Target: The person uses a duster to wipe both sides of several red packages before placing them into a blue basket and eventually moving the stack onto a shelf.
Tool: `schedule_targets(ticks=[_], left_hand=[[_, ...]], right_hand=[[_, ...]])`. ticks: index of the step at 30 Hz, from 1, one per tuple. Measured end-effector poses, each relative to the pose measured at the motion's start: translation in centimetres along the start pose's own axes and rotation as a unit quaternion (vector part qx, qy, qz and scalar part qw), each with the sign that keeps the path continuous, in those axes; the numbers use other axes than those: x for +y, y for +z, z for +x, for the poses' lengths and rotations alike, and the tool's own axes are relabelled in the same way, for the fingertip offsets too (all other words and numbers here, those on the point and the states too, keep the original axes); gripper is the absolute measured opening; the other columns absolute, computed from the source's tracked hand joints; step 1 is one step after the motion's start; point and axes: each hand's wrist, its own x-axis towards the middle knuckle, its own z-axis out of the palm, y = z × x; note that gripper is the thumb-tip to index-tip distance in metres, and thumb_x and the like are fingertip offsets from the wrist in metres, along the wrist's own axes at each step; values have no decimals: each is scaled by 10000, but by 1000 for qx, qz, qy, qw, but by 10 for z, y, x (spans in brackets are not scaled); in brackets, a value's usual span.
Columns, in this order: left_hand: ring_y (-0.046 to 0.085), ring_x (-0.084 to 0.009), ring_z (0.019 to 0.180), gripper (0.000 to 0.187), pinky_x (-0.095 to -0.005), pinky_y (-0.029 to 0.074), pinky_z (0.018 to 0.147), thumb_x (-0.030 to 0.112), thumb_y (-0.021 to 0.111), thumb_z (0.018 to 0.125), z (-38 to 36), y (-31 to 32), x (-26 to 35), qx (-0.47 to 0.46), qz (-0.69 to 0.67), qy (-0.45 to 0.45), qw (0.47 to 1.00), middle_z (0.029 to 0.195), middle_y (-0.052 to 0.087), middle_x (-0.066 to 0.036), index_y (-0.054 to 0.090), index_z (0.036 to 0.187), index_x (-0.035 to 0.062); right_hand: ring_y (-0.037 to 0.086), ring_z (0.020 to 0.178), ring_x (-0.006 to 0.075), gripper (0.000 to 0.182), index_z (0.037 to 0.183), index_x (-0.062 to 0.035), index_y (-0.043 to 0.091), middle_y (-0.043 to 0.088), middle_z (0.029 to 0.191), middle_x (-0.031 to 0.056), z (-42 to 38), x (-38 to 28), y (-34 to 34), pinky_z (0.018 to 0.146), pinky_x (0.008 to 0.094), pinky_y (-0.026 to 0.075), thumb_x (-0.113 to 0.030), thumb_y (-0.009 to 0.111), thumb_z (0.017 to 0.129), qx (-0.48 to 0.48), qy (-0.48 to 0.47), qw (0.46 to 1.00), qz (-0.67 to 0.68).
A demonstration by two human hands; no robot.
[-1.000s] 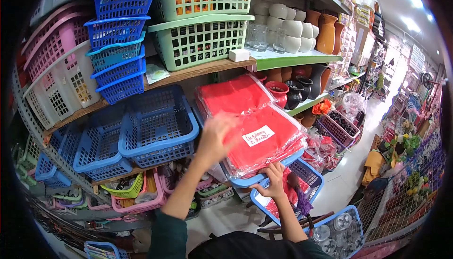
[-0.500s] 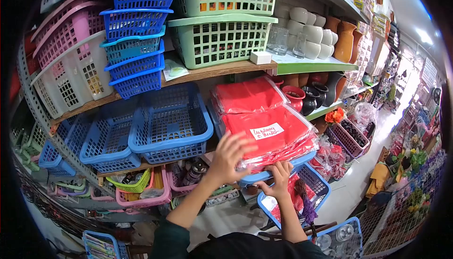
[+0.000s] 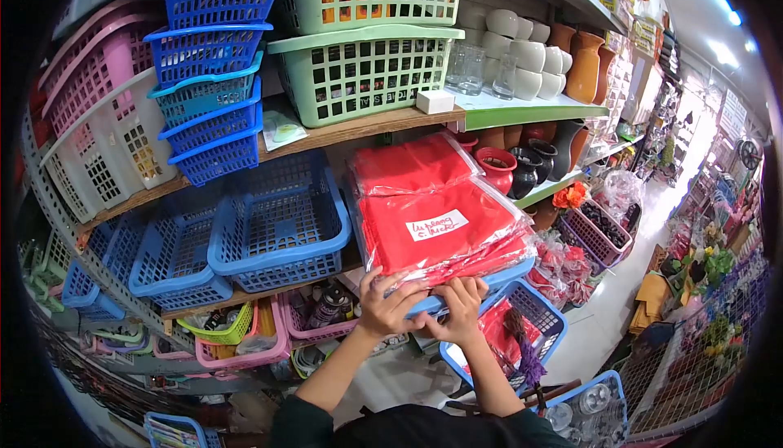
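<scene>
Red cloth packs (image 3: 436,211), sealed in clear plastic and stacked in a tilted pile, fill a blue basket (image 3: 481,281) on the lower shelf; only the basket's front rim shows beneath them. A white label (image 3: 436,225) on the front pack carries handwriting too small to read. The left hand (image 3: 387,305) grips the pile's lower front edge, fingers curled over the plastic and thumb below. The right hand (image 3: 461,309) sits just beside it on the same edge and the basket rim, fingers folded over. Both palms are turned away, so what lies under them is hidden. Both forearms rise from the bottom of the view, where a dark sleeve (image 3: 298,423) is cut off.

To the left of the pile, touching or nearly so, stand empty blue baskets (image 3: 277,219) nested in a row. A wooden shelf board (image 3: 359,126) closes in just above the pile, bearing green baskets (image 3: 363,68) and a small white box (image 3: 435,101). To the right, dark and red pots (image 3: 510,166) stand near the pile's upper corner. Below the hands, another blue basket (image 3: 530,317) with red contents is partly covered by the right wrist. Open room lies only toward the viewer and along the aisle floor (image 3: 620,301) at right. The view's edges are dark and curved, blurring the outer shelves.
</scene>
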Motion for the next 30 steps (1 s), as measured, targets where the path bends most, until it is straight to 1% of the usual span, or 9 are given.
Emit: schedule_targets(ticks=[3,7,15,22,24,26,28,29,30], left_hand=[[486,-186,990,273,-470,347,944,366,487,791,5,0,-6,35,-17,-11,999,903,652,76,688,750,186],[481,-182,973,290,-449,371,923,339,472,793,16,-1,-12,59,-20,-26,998,906,649,71,669,702,145],[510,-192,883,294,-442,385,884,324,463,785,7,3,-8,77,-19,-22,997,809,653,65,641,632,147],[530,-162,819,240,-394,408,848,256,489,736,0,8,4,103,1,-41,994,771,653,79,613,565,141],[532,-161,801,240,-398,411,840,229,483,734,4,7,8,111,-9,-49,993,742,647,80,591,539,140],[515,-182,806,246,-419,411,834,188,473,714,3,8,8,114,3,-49,992,713,640,65,561,492,128],[504,-189,792,243,-419,407,840,184,475,706,3,9,9,121,1,-50,991,700,632,61,528,476,126],[499,-195,789,239,-423,405,842,186,476,701,1,9,9,119,2,-53,991,698,630,58,526,476,124],[494,-200,786,234,-427,402,844,187,476,697,1,8,9,118,3,-56,991,696,628,56,524,477,122]], right_hand=[[494,812,248,410,841,-94,596,530,844,68,8,-3,3,819,379,293,-422,700,618,3,-7,1000,-4],[482,744,252,408,781,-81,594,525,781,73,23,-2,6,802,374,292,-440,663,600,34,-23,999,-10],[473,778,246,423,841,-90,590,512,826,69,8,-1,6,793,375,282,-453,681,642,16,-26,1000,-3],[504,884,250,340,919,-78,584,550,896,79,-15,0,-3,837,374,298,-294,696,681,-21,0,1000,11],[503,927,271,389,989,-70,565,552,955,99,-22,9,1,851,387,317,-227,720,669,3,-9,994,108],[450,1029,320,411,1015,-68,541,480,1115,155,-33,17,-2,914,433,308,-212,718,673,77,17,992,101],[377,1099,343,395,1071,-50,518,451,1136,158,-42,41,-5,940,489,272,-250,628,749,251,55,965,-49],[384,1108,330,406,1101,-24,502,432,1191,170,-41,58,-9,947,438,287,-259,603,785,336,111,931,-87],[431,1075,299,396,1097,-11,515,468,1174,162,-34,75,-11,925,392,322,-268,586,804,380,237,894,-10]])
